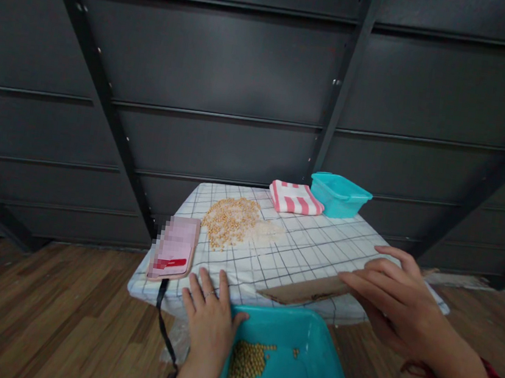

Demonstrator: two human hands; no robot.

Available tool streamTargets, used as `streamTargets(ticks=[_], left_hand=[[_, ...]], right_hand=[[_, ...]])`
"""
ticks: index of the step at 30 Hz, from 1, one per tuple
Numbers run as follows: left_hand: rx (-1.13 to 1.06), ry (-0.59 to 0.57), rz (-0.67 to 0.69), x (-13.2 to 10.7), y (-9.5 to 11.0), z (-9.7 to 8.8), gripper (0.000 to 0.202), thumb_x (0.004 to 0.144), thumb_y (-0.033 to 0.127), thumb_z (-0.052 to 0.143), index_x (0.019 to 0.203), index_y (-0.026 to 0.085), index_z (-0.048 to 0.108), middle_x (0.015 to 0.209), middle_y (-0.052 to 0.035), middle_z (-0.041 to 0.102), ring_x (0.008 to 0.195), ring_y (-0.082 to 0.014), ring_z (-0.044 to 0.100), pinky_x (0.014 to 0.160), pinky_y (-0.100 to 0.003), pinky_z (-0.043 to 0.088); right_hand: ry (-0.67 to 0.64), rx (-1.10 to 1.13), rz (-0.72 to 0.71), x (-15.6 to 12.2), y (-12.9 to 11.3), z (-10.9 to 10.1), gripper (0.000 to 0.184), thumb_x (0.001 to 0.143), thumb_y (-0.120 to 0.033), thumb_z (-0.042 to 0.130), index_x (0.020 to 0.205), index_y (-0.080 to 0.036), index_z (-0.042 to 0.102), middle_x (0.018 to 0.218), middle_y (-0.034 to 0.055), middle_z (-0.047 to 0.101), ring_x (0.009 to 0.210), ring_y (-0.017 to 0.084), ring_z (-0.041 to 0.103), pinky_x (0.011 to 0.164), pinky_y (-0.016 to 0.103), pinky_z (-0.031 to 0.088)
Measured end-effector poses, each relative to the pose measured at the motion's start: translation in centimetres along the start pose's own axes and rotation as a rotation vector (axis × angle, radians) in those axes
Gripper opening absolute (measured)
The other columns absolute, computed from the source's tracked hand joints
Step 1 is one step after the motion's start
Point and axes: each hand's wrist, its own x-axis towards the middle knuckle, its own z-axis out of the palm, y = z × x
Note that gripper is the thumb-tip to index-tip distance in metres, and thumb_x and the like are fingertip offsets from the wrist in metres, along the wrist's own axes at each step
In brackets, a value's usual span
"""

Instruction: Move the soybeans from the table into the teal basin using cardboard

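Note:
My left hand [211, 319] lies with fingers stretched flat against the table's near edge, its thumb on the rim of a teal tub [304, 367] held low in front of the table. The tub holds a small heap of yellow beans [246, 363]. My right hand [398, 299] grips one end of a flat brown cardboard strip [302, 291] that lies on the checked tablecloth [318, 252] near the front edge. A pile of yellow beans [230, 220] sits mid-table, with a smaller patch of white grains [268, 231] beside it.
A pink phone [174, 248] rests at the table's left front corner, a dark cable hanging from it. At the back right lie a red-and-white striped cloth [295, 198] and a second teal tub [339, 195]. Dark panelled wall behind; wooden floor around.

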Motion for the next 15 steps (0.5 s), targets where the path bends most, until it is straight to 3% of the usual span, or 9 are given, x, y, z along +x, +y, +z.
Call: streamTargets(ticks=[15], left_hand=[[0.046,0.016,-0.006,0.3,0.4,-0.6,0.08,0.061,0.048,0.069,0.125,0.006,0.047,0.13,-0.0325,0.043,0.121,-0.0496,0.036,0.096,-0.062,0.029]], right_hand=[[0.024,-0.231,-0.021,1.3,0.3,4.0,0.029,0.068,-0.003,0.041,0.087,-0.017,0.057,0.061,-0.0002,0.056,0.066,0.016,0.044,0.084,0.039,0.033]])
